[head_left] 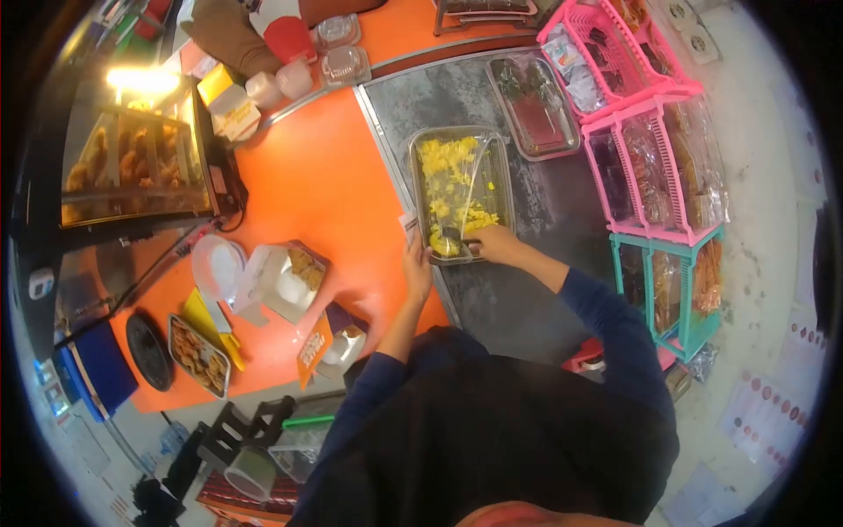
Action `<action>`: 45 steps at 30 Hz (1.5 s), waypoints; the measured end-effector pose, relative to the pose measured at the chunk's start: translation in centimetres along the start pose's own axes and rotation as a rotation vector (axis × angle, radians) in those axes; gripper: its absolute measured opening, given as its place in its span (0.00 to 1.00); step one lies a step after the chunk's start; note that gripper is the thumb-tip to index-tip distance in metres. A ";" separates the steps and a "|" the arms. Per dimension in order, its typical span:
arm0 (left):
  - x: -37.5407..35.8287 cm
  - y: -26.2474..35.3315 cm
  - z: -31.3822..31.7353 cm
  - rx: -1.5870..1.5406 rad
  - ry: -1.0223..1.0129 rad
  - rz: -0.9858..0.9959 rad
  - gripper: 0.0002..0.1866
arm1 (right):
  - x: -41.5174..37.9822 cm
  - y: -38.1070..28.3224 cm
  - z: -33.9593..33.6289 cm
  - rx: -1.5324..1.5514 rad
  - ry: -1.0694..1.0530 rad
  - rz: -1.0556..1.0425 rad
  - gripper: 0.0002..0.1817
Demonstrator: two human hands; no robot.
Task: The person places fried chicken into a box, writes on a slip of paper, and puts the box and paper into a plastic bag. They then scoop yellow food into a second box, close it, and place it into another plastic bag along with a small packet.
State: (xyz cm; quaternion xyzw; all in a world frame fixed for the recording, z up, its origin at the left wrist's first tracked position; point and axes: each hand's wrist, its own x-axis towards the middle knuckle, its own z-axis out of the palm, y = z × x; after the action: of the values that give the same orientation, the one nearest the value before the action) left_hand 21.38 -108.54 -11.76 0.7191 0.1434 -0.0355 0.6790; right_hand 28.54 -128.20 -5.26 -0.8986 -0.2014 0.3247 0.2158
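On the dark worktop [483, 307], yellow food [448, 158] is held in a clear tray [509, 189], long axis pointing away; over its near end a dark-handled utensil [471, 241] is gripped by the right hand [496, 244]. Just beside, a pale item [408, 225] (too small to identify) is held by the left hand [417, 265].

Orange counter [290, 184] beside pale wall [764, 220]

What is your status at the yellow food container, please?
Right hand gripping black-handled utensil in container. Left hand by its near left corner, holding pale slip. Clear plastic seems to overlie right side, possible obstruction.
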 end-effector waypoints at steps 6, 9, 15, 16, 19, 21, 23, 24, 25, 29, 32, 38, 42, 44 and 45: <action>-0.1 1.5 -0.6 0.139 0.019 0.049 0.26 | 1.1 3.8 0.2 0.565 -0.200 0.144 0.16; -1.5 4.1 -2.5 0.222 0.028 0.006 0.22 | -1.0 3.3 -2.0 0.960 -0.150 0.421 0.12; -7.8 9.4 -12.3 0.059 0.130 -0.025 0.12 | -7.0 4.8 -3.5 1.283 0.033 0.316 0.12; -10.7 11.0 -16.5 0.183 0.000 -0.096 0.12 | -8.6 4.6 -4.6 1.212 0.075 0.263 0.12; -18.0 13.7 -27.3 0.577 -0.385 -0.202 0.10 | -10.3 -2.8 -4.3 1.147 -0.029 0.207 0.13; -21.8 9.5 -31.4 0.641 -0.657 -0.492 0.10 | -9.5 -5.9 -1.4 1.156 -0.149 0.208 0.12; -24.2 4.5 -31.6 0.851 -0.408 -0.450 0.09 | -8.1 -10.3 3.3 1.162 -0.385 0.196 0.12; -24.9 2.6 -31.3 1.059 -0.183 -0.378 0.09 | -7.1 -12.5 5.9 1.156 -0.475 0.195 0.12; -25.1 1.6 -30.8 1.054 -0.181 -0.388 0.09 | -6.0 -14.7 8.6 1.147 -0.561 0.198 0.13; -26.2 -1.5 -29.8 1.069 0.176 -0.545 0.10 | -1.6 -21.2 22.1 0.967 -0.218 -0.272 0.11; -26.8 -4.5 -30.5 0.838 0.297 -0.540 0.14 | -2.2 -26.9 23.2 0.086 0.229 -0.829 0.12; -26.6 -10.7 -30.4 0.032 0.467 -0.432 0.19 | -4.4 -29.8 24.1 -0.387 0.263 -0.845 0.16; -26.5 -11.1 -29.6 0.007 0.557 -0.320 0.19 | -4.0 -28.8 25.3 -0.466 0.219 -0.791 0.17; -26.1 -10.2 -30.0 0.114 0.593 -0.284 0.18 | -3.0 -28.0 24.3 0.086 0.377 -0.765 0.20; -26.4 -8.3 -30.6 0.373 0.456 -0.401 0.17 | -3.0 -27.1 23.1 0.078 0.389 -0.762 0.20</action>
State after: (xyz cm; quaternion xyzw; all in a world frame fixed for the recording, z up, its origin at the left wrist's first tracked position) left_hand -10.36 -82.16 -11.04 0.7778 0.4206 -0.0323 0.4659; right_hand 4.93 -101.43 -5.80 -0.7956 -0.4623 0.0534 0.3879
